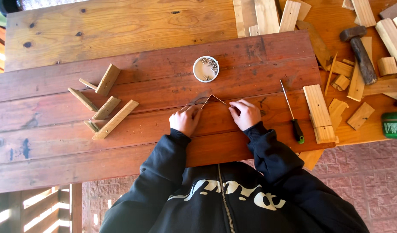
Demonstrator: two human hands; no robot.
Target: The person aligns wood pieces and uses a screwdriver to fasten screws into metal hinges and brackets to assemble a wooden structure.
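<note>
Wooden sticks (213, 99) meet in a peak between the pinching left hand (185, 120) and right hand (246, 114) on the red tabletop (121, 142), and uneven finger pressure could likely spring that joint apart.

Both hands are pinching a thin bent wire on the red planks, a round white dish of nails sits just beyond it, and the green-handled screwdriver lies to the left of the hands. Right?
Not quite. In the head view the green-handled screwdriver lies to the right of the hands, beside the right hand, not left. The rest holds: left hand and right hand pinch the thin bent wire on the red planks, the round white dish of nails just beyond.
</note>
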